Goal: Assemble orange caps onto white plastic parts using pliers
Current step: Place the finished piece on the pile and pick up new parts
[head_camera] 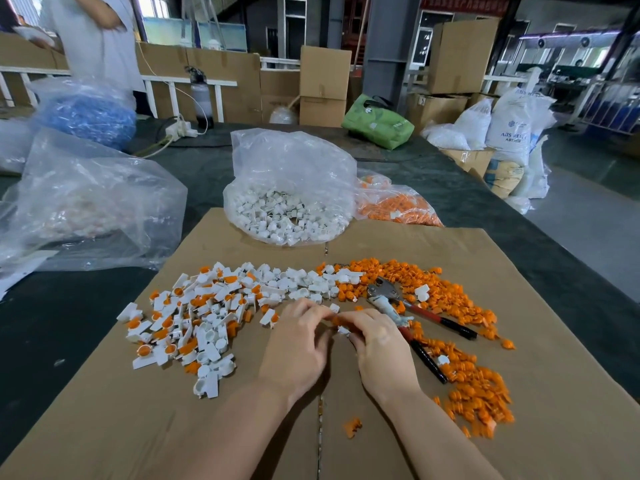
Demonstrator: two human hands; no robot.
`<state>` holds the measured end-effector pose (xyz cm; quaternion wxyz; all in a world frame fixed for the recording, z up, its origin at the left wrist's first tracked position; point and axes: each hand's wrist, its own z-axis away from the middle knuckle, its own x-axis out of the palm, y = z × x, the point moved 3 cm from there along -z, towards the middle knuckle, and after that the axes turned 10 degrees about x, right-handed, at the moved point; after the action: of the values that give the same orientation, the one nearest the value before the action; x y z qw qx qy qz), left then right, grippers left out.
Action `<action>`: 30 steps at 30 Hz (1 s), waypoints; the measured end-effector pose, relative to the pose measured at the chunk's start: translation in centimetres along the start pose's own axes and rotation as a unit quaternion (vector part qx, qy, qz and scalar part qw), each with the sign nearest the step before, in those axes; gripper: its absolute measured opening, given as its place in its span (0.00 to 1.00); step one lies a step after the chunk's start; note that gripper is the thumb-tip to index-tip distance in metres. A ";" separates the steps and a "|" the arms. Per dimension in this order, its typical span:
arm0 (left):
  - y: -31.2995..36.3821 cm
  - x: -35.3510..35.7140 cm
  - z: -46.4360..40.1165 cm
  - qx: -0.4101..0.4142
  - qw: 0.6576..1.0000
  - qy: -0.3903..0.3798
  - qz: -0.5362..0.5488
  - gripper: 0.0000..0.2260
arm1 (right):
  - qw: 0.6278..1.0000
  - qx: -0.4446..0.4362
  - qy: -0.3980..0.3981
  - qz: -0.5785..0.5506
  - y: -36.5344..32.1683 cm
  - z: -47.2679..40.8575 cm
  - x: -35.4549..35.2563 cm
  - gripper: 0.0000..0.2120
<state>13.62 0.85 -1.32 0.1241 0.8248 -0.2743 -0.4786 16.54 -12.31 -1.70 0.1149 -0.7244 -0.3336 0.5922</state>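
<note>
Work in hand: my left hand and right hand meet over the cardboard on the bench, fingers curled, pinching between them a small white part and what looks like an orange cap; I cannot tell whether the cap is seated yet. Pliers: lying untouched just right of my right hand, red-and-black handles spread, jaws pointing away from me into the orange pile. Done stock, by my judgement: the mixed heap to my left, where many white parts already show orange in their sockets, though plain white ones are mingled in. Loose stock: a broad drift of orange caps curving from the centre down my right side, with a few strays near my right forearm. Reserve stock: an open clear bag of white parts at the far edge of the cardboard, and a bag of orange caps just beside it on the right. Assessment: a fair batch assembled, far more left; the loose piles alone are large, and both bags look mostly full. This piece seems to be at the hand-fitting step, pressing with pliers not yet begun.
</note>
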 end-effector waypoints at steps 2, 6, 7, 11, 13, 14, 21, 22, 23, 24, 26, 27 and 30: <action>0.6 0.4 -0.1 0.018 0.999 -0.023 0.045 0.11 | 1.000 0.009 -0.004 -0.021 0.0 0.2 -0.3 0.15; 0.8 1.0 -0.3 0.003 0.996 -0.054 0.074 0.13 | 0.998 0.040 -0.003 -0.046 0.1 0.4 -0.5 0.17; 0.8 1.0 -0.4 0.000 0.996 -0.062 0.069 0.13 | 0.998 0.044 -0.001 -0.049 0.1 0.4 -0.5 0.17; 0.5 1.1 -0.5 -0.007 0.997 -0.065 0.042 0.08 | 0.998 0.046 0.020 -0.038 0.1 0.4 -0.5 0.17; 0.5 1.1 -0.4 -0.003 0.998 -0.062 0.032 0.08 | 0.999 0.040 0.024 -0.024 0.0 0.5 -0.6 0.15; 0.5 1.1 -0.3 0.002 0.998 -0.064 0.029 0.09 | 0.999 0.038 0.028 -0.019 0.0 0.5 -0.6 0.14; 0.5 1.0 -0.3 0.003 0.997 -0.061 0.044 0.08 | 0.997 0.048 0.047 -0.023 -0.2 0.7 -0.8 0.08; 0.5 1.0 -0.3 -0.001 0.997 -0.061 0.046 0.06 | 0.997 0.048 0.052 -0.023 -0.2 0.7 -0.9 0.07; 0.5 0.9 -0.3 -0.004 0.997 -0.064 0.046 0.04 | 0.997 0.047 0.057 -0.025 -0.2 0.8 -0.9 0.07; 0.5 0.9 -0.2 -0.007 0.997 -0.064 0.045 0.04 | 0.997 0.045 0.062 -0.028 -0.2 0.9 -1.0 0.07; 0.5 0.8 -0.1 -0.013 0.997 -0.054 0.045 0.06 | 0.996 0.040 0.078 -0.031 -0.3 1.0 -1.1 0.06; 0.4 0.7 -0.1 -0.014 0.998 -0.043 0.047 0.05 | 0.995 0.034 0.087 -0.031 -0.3 1.0 -1.1 0.06; 0.5 0.5 0.0 -0.016 0.999 -0.018 0.047 0.08 | 0.994 0.020 0.107 -0.024 -0.4 1.0 -1.3 0.07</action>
<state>13.63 0.13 -1.41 0.1546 0.7999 -0.3070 -0.4919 15.39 -13.04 -0.67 0.1788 -0.7730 -0.3246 0.5149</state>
